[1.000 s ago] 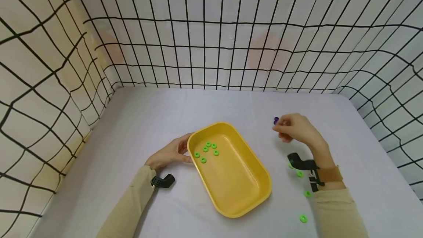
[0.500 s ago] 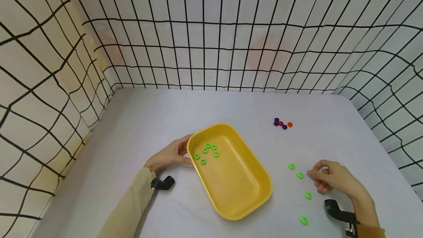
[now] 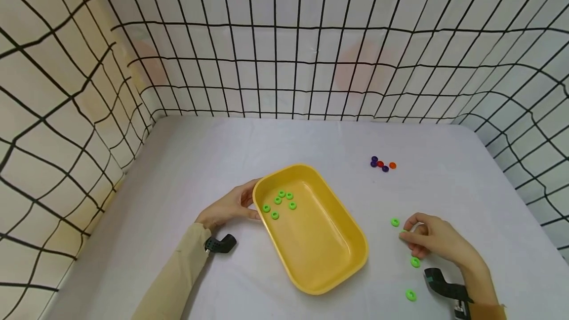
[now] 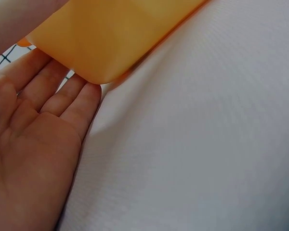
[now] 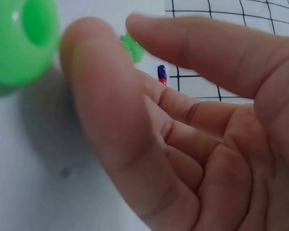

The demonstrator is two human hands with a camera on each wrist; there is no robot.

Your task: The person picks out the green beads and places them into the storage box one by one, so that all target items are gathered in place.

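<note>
right hand (image 3: pixel 428 241) over green ring (image 3: pixel 403 232), yellow tray (image 3: pixel 329 265)

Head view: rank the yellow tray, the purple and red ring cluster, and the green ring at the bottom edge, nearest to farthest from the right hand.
From the right hand:
1. Green ring, just below the hand, toward the person.
2. Yellow tray, to the hand's left.
3. Ring cluster, farther up the table, beyond the hand.

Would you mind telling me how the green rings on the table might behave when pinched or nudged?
The green rings look like small, stiff plastic, probably very light. Lying flat, they should slide rather than roll. So small beside the right hand, they may slip from a pinch.
</note>
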